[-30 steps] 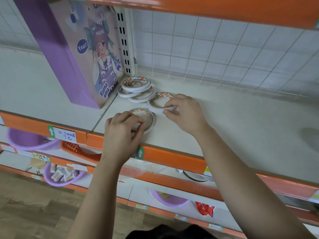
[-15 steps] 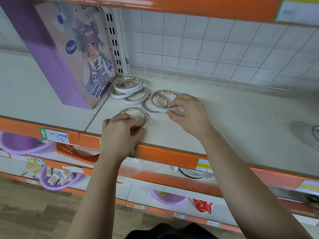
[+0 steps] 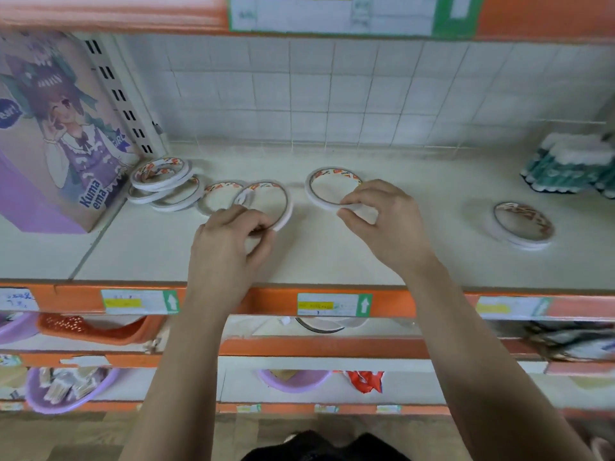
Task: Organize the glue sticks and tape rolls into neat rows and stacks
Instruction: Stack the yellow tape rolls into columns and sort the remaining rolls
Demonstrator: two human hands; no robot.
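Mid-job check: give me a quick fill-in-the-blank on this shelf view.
1. The left hand and right hand each hold one ____ roll.
2. The loose pile of rolls lies to the ____ of both hands.
3. The short stack of rolls sits between the right hand and the teal ____ sticks.
Missing: tape; left; glue.

A tall purple picture box [image 3: 50,134] at the left bears the words "Kuma ema" in blue letters near its lower corner, a dark blue bubble reading "ear!", cut off by the frame edge, and a small blue ribbon that seems to read "GIRL". Price labels [image 3: 334,305] on the orange shelf edge [image 3: 432,302] each show a white upward arrow on green; their yellow print is too blurred to read. Each tape roll [image 3: 332,174] carries red and orange print, unreadable.
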